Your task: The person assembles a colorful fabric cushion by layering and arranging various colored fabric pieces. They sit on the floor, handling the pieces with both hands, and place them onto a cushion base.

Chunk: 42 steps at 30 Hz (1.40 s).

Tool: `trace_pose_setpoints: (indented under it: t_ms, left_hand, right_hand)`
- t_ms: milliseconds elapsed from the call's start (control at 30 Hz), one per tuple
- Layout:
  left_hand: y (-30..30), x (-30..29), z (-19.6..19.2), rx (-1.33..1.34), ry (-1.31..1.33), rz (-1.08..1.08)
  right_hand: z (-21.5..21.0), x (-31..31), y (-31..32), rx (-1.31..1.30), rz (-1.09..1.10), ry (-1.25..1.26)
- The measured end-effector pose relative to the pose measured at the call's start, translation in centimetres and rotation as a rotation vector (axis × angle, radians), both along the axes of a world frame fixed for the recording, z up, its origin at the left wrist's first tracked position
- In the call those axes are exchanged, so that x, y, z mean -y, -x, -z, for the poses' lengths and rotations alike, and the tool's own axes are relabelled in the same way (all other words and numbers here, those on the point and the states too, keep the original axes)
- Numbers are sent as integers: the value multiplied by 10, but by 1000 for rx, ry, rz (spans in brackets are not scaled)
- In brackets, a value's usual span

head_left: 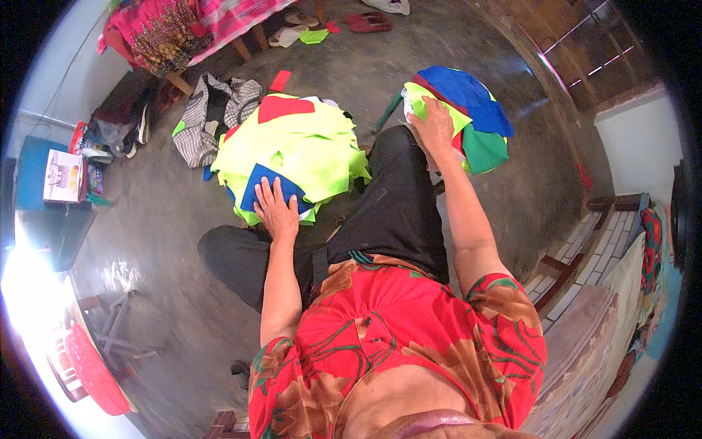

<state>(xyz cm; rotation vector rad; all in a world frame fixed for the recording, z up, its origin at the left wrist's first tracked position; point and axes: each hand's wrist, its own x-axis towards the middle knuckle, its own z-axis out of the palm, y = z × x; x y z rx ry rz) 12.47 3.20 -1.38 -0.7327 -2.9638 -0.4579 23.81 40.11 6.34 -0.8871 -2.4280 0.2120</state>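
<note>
A large heap of neon yellow cloth pieces (322, 157) lies on the floor in front of me. My left hand (276, 214) rests on its near side, fingers spread over a dark blue cloth piece (257, 181). A red cloth piece (287, 110) tops the far side of that heap. To the right, beyond my knee, is a smaller pile with blue cloth (468, 91) and green cloth (485, 149). My right hand (436, 130) is at this pile's left edge, its fingers closed on a neon yellow cloth piece (455, 117). The fingertips are partly hidden.
A checked grey cloth or bag (201, 132) lies left of the heap, with a small red scrap (280, 80) behind. Shoes (369, 22) stand far off by a cloth-draped bed or table (241, 14). A red plastic chair (95, 373) is at lower left.
</note>
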Motion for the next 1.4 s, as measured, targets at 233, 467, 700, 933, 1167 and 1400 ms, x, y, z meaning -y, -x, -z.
trace_pose_setpoints:
  t_ms: [233,467,700,933,1167,1400]
  left_hand:
    - [-1,1,-1,18,-8,-7]
    - [0,1,-2,30,-23,-4]
    - [0,1,-5,49,-27,-9]
    - [0,1,-4,50,-24,-11]
    - [0,1,-6,47,-34,-26]
    - [0,4,-5,25,-103,16]
  right_hand:
    - [2,3,10,87,92,-80]
    - [8,0,6,54,77,-80]
    - [11,-4,5,-5,102,-51]
    - [-12,-40,-7,-668,-132,1008]
    - [-44,30,8,-825,-463,1438]
    - [1,80,21,-127,-727,593]
